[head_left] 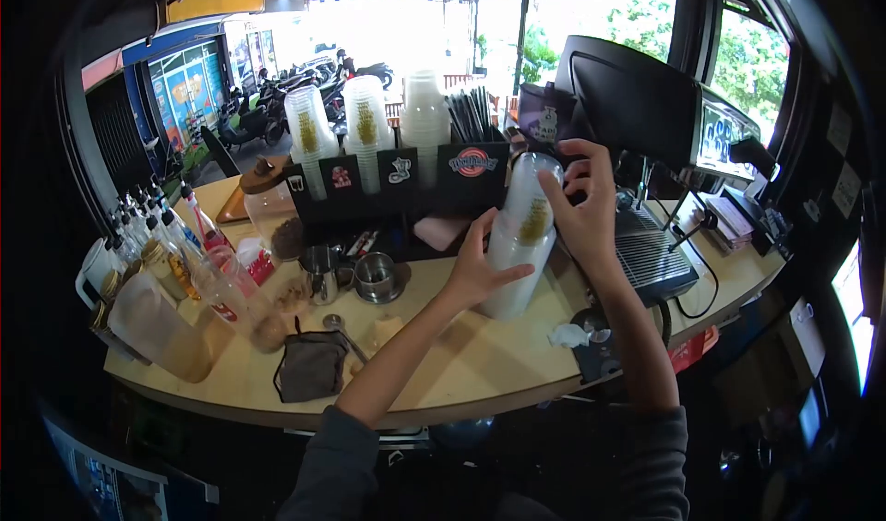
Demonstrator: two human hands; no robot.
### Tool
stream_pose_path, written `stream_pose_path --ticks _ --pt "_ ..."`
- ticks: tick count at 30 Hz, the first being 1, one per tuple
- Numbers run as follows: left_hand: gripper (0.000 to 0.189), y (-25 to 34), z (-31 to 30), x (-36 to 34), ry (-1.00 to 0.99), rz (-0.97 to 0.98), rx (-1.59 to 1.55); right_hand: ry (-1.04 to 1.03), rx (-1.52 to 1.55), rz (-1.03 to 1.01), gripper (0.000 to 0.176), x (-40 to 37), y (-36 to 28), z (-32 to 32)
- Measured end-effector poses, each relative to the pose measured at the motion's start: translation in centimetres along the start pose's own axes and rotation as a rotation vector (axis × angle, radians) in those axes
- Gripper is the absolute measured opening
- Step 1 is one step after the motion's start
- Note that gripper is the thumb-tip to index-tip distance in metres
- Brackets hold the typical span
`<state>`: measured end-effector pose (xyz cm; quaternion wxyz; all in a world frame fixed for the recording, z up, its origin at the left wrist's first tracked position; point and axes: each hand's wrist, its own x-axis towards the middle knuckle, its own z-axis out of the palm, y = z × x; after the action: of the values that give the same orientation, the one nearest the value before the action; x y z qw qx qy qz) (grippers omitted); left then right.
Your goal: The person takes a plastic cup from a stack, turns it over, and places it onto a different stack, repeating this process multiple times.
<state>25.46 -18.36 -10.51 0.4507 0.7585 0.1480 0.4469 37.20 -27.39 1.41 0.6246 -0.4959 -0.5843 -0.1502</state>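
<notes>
A tall stack of clear plastic cups [509,276] with gold print stands tilted slightly over the counter, between my two hands. My left hand [480,267] is wrapped round the near left side of the stack, its thumb across the front. Higher up, my right hand [583,203] grips the upper right part, with the thumb on the front and the fingers behind. Parts of both hands' fingers are hidden by the cups. Behind the stack is a black cup holder box [429,184] with stickers.
More cup stacks [367,119] and black straws [472,115] stand in the box. Metal pitchers [377,276], a dark cloth pouch [314,366], a plastic jug [159,327] and several bottles [198,216] occupy the left side. An espresso machine [646,244] and monitor [628,96] are at right.
</notes>
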Motion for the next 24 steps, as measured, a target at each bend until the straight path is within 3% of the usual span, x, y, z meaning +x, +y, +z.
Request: stream_pose_path --ticks 1,2,4,5,6,9,16,24 --pt "0.101 -1.4 1.0 0.4 0.039 0.055 0.02 -0.024 -0.041 0.007 0.053 -0.5 1.4 -1.1" --pt "0.101 -2.7 1.6 0.7 0.034 0.053 0.022 -0.02 -0.04 0.012 0.053 -1.3 2.6 -1.7" --pt "0.105 -3.0 2.3 1.4 0.103 0.091 -0.036 -0.129 -0.059 0.174 0.071 -2.3 3.7 -2.8" --pt "0.112 -3.2 2.6 1.6 0.138 0.057 -0.033 -0.256 -0.069 0.284 0.094 -2.6 4.5 -3.0" --pt "0.112 -2.8 2.6 1.5 0.138 0.061 -0.032 -0.254 -0.068 0.281 0.094 -3.1 5.5 -2.8" --pt "0.111 -2.6 2.3 1.5 0.159 0.029 0.083 -0.512 0.021 0.324 0.115 -4.1 6.5 -2.0" --pt "0.111 -4.0 2.5 1.5 0.193 0.062 0.036 -0.526 0.104 0.246 0.114 -4.5 7.7 0.5" --pt "0.111 -4.9 2.5 1.8 0.205 0.09 0.08 -0.482 0.062 0.352 0.104 -4.8 7.7 0.5"
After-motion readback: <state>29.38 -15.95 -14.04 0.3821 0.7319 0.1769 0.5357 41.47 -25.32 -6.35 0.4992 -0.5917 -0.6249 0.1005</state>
